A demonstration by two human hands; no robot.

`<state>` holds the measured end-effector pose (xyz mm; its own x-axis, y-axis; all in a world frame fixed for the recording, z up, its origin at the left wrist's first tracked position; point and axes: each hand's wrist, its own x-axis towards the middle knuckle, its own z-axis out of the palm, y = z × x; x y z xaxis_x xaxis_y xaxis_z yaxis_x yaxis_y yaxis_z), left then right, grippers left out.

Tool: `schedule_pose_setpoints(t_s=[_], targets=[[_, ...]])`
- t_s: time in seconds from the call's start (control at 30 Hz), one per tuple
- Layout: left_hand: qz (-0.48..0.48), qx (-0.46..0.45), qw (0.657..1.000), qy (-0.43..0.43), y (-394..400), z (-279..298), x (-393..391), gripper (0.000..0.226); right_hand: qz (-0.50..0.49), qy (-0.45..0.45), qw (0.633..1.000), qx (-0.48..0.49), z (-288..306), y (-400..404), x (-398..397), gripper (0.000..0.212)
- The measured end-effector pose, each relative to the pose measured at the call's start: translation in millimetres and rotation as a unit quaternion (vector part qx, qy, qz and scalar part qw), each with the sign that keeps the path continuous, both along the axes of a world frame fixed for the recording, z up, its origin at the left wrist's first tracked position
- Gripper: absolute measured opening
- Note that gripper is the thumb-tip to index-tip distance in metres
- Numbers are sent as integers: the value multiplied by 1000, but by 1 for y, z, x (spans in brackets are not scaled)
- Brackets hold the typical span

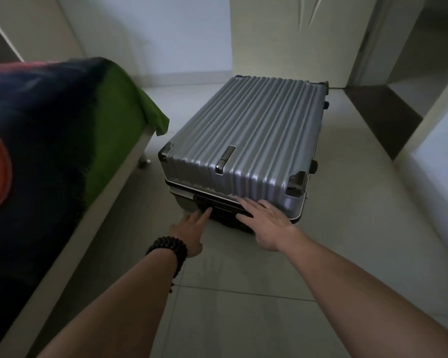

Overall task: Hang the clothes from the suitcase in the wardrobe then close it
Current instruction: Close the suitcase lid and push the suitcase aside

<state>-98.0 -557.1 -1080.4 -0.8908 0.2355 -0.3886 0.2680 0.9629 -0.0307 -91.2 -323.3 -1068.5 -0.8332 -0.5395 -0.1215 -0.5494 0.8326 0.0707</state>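
Both flat, empty hands, left hand (pixel 192 228) and right hand (pixel 265 223), reach the ribbed grey hard-shell suitcase (pixel 246 133), probably to unlatch it.

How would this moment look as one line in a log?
suitcase: flat on floor, lid down | left hand: at front latch | right hand: on front edge | clothes: unseen

A home bedroom: a bed (pixel 62 140) with a green cover, tiled floor (pixel 243 306), wardrobe door (pixel 282 37).
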Motion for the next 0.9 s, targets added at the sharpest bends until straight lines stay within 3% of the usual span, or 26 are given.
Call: schedule_pose_setpoints(t_s=[0.23,0.47,0.63,0.73,0.83,0.9], targets=[[-47,-38,998,13,30,-29,-18,94,-57,56,987,140,-28,16,3,86],[-59,31,998,21,67,-68,-35,93,-145,36,979,138,-51,28,2,94],[-34,56,997,41,75,-93,-48,84,-200,47,970,133,-66,21,-4,78],[-19,89,995,43,73,-95,-46,66,-217,42,972,82,-72,13,-4,50],[0,97,994,55,76,-69,-30,41,-263,40,963,-31,-58,2,7,27],[-34,45,998,32,76,-32,-16,41,-275,8,959,-62,-37,0,23,30]])
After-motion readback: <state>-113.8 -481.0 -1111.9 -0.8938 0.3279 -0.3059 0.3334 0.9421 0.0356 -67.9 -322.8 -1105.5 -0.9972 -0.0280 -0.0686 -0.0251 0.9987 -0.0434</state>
